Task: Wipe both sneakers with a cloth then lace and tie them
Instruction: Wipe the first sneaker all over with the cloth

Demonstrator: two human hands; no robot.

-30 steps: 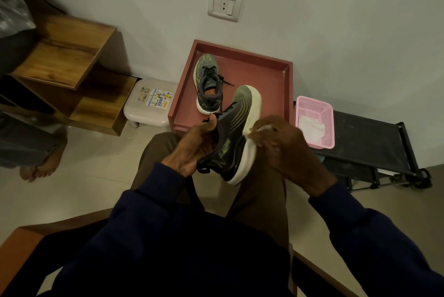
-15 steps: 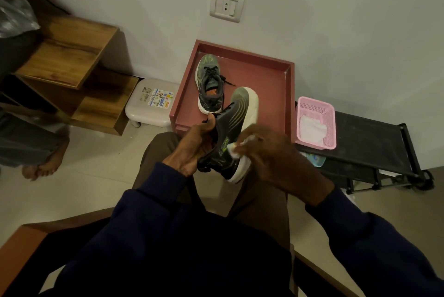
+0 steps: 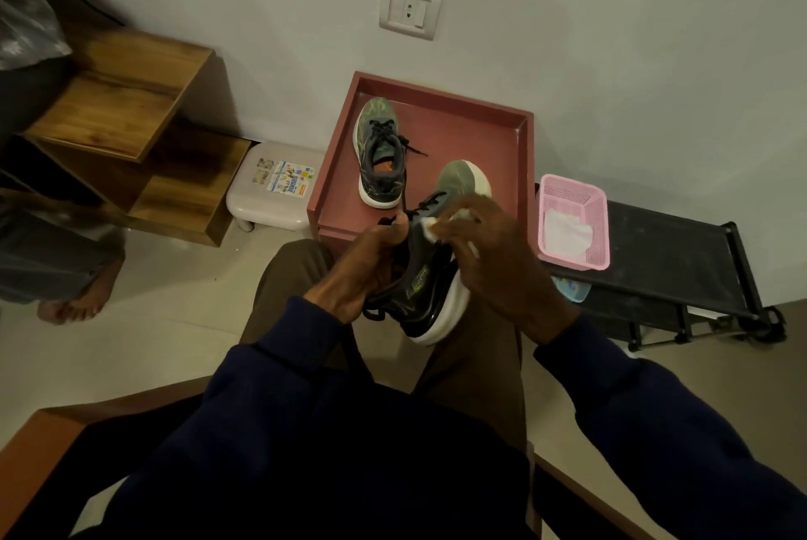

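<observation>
- Left hand (image 3: 362, 273) is curled round the heel end of the dark sneaker with the olive-green toe and thick white sole (image 3: 419, 295). The thumb is hooked at the collar, and the shoe is held up over the lap with its toe pointing off toward the wall.
- Right hand (image 3: 493, 264) has its fingers bunched round a small crumpled white cloth (image 3: 430, 229) and presses it on the upper, right by the black laces.
- What's changed: a second ago that cloth was out on the white sole edge near the toe. Half a second ago it was on the side panel, and now it's up at the lace area. So the wipe is travelling over the shoe, sole first and then the upper. The left hand's grip looks the same throughout.
- My read is that this is the wiping step, well along on this shoe. No lacing or tying has started yet.
- The matching second sneaker (image 3: 380, 159) sits flat on the reddish-brown counter with a raised rim (image 3: 476, 137). It's close to the left edge, toe toward the back edge, with a loose lace trailing right. I can't tell if it's been wiped.
- Just off the counter's right edge, a pink plastic mesh basket (image 3: 598, 225) with a spare white rag (image 3: 565, 231) inside sits on the left end of a low black rack (image 3: 681, 251).
</observation>
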